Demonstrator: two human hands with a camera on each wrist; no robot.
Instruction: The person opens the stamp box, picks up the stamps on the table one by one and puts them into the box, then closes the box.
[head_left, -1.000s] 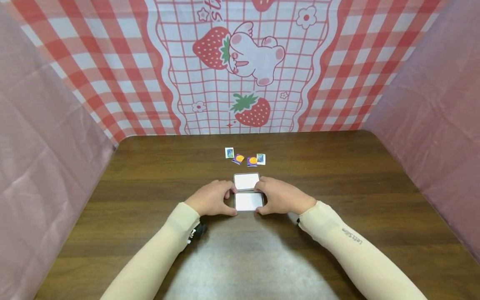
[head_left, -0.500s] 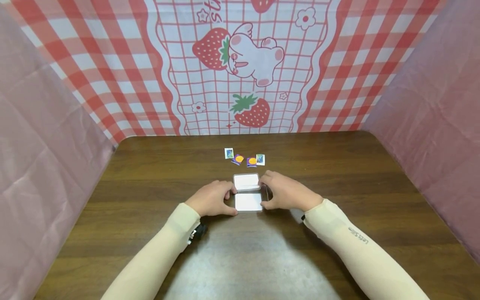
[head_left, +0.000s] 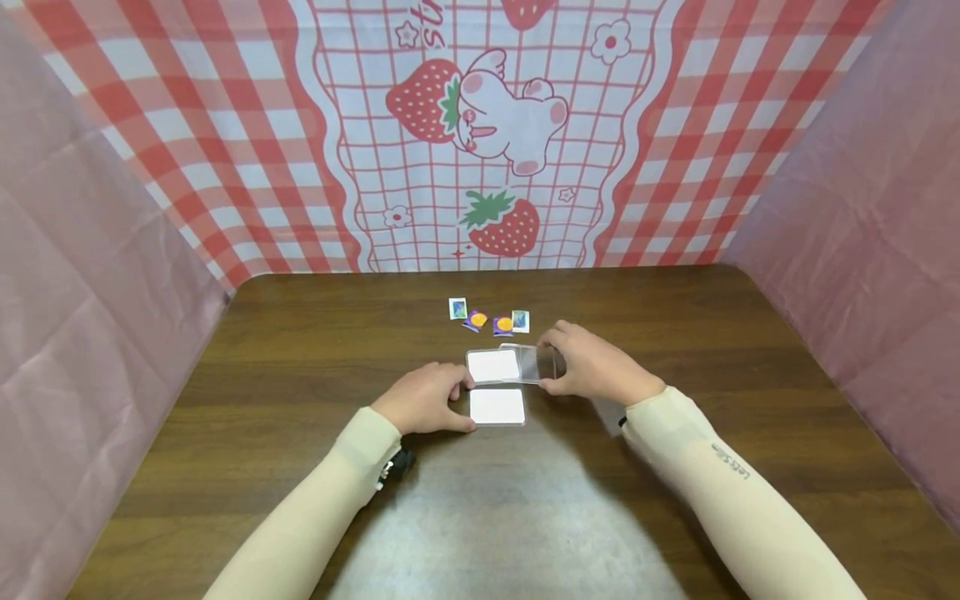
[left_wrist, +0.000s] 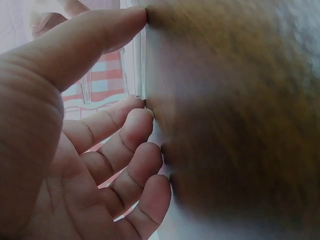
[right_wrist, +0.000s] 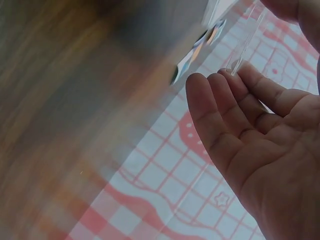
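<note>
Two white rectangles with clear plastic rims lie one behind the other at the table's middle: the near clear case and the far clear case. My left hand holds the near case by its left end, thumb at the front corner and index finger at the back; its edge shows in the left wrist view. A transparent plastic cover is held between the thumb and fingers of my right hand. Raised, it overlaps the far case's right side in the head view; its thin edge shows in the right wrist view.
Beyond the cases lie small picture pieces: a left stamp-like picture, two purple-and-orange pieces and a right stamp-like picture. A strawberry-patterned cloth hangs behind the brown wooden table. Pink cloth closes both sides.
My right hand has lifted the transparent cover off the near case and carried it right and away from me. The left hand stays where it was.
</note>
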